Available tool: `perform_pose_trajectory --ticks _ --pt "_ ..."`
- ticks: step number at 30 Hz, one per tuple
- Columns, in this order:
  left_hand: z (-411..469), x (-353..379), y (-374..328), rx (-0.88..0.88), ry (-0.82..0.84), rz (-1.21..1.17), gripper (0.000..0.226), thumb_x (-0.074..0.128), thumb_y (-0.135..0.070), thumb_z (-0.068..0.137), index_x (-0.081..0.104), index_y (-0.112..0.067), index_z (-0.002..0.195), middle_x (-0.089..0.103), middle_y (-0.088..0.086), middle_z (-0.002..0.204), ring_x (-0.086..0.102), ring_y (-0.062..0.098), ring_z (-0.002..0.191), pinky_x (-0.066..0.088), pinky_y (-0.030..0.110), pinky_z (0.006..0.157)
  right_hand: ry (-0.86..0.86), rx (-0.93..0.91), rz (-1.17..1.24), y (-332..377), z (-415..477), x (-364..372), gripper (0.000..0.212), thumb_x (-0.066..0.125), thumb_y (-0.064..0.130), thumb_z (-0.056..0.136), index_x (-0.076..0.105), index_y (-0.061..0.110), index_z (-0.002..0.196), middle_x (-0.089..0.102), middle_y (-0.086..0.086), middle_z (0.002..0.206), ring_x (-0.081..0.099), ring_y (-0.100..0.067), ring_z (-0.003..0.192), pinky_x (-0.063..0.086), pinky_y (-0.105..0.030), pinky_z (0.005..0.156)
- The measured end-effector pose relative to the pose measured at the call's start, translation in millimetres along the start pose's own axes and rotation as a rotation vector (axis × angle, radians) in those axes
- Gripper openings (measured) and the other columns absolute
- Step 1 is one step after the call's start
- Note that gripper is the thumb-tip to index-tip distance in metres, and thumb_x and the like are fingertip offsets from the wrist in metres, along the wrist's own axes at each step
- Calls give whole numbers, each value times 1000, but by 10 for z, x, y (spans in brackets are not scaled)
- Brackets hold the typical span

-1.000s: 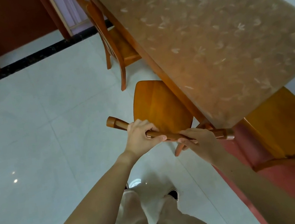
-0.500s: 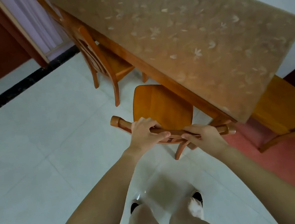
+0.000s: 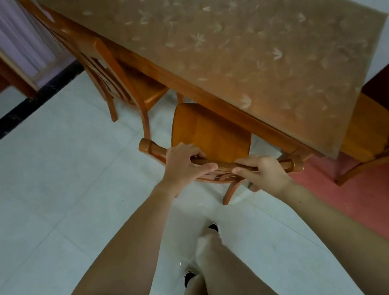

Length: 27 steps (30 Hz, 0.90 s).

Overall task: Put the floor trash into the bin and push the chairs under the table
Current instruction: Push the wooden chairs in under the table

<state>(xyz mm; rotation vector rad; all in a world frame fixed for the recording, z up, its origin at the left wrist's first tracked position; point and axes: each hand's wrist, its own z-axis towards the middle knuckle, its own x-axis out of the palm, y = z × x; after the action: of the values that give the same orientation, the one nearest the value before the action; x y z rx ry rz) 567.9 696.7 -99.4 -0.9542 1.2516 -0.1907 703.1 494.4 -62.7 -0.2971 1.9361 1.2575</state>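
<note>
I stand at the long side of the table (image 3: 233,36), looking down over my arms. Both of my hands grip the top rail of the chair (image 3: 208,135) in front of me. My left hand (image 3: 181,166) wraps the rail near its left end, fingers curled over the far side and thumb lying along the near edge. My right hand (image 3: 263,170) grasps the same rail further to the right, fingers over the top, close beside the left hand but not touching it. The chair's seat points toward the table, with its far edge tucked under the table's wooden rim and most of the seat out in the open. One curved back leg shows below my right hand, resting on the white tile floor (image 3: 41,200).

A second chair (image 3: 124,81) stands further along the same side, its seat partly under the table. A third chair (image 3: 377,130) sits at the table's near end on the right, over the red floor (image 3: 380,205). My feet show below, between my forearms.
</note>
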Motion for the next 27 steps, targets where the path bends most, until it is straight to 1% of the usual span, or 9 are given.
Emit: perform_pose_trajectory --ticks 4,7,9,12,15,19,22,25,27 --pt "244 -162 183 16 43 -30 37 65 -69 71 65 -32 73 60 -16 78 48 3 90 28 31 90 -38 6 1 113 242 77 27 61 33 95 68 24 119 66 4 95 64 -15 74 59 -42 67" --pt "414 -266 312 42 34 -57 37 66 -68 71 66 -32 72 60 -17 75 51 3 89 29 32 91 -99 -11 -19 147 420 138 28 62 36 93 69 25 118 67 3 93 63 -16 77 58 -41 63" --pt "521 -344 386 55 28 -75 35 68 -67 71 66 -32 71 60 -18 73 53 4 87 33 34 92 -176 -30 -44 158 534 200 27 63 40 92 71 26 114 67 5 92 63 -17 79 55 -38 64" --pt "736 -489 493 83 61 -67 32 69 -64 71 66 -32 71 60 -19 72 54 5 85 36 38 91 -292 -39 -51 181 753 333 39 56 53 90 73 25 111 70 8 93 63 -14 83 52 -42 69" --pt "912 -641 586 87 82 -77 30 71 -62 70 66 -32 72 61 -20 73 55 5 84 38 39 89 -366 -32 -59 261 944 420 40 56 53 90 73 23 110 71 6 93 64 -16 83 53 -44 71" --pt "1125 -814 710 81 135 -67 29 71 -63 70 67 -35 74 62 -20 76 55 4 88 37 39 91 -374 2 -59 417 1159 452 37 58 51 90 73 23 110 71 7 94 63 -17 83 52 -44 72" --pt "1233 -897 790 85 147 -56 32 67 -67 70 67 -36 77 62 -23 78 56 4 87 41 41 89 -388 35 -59 508 1266 482 31 64 46 89 74 23 108 71 7 95 63 -17 84 51 -43 73" --pt "1245 -942 779 84 165 -53 32 66 -67 71 67 -35 79 62 -22 80 56 5 87 44 41 88 -391 58 -41 579 1282 491 37 60 53 88 74 24 108 72 8 97 63 -15 86 51 -43 76" --pt "1216 -951 745 127 150 -71 28 66 -62 72 67 -35 80 63 -21 80 57 6 84 45 41 86 -375 99 8 607 1274 491 42 56 58 88 74 26 108 72 11 99 62 -13 88 51 -43 79"
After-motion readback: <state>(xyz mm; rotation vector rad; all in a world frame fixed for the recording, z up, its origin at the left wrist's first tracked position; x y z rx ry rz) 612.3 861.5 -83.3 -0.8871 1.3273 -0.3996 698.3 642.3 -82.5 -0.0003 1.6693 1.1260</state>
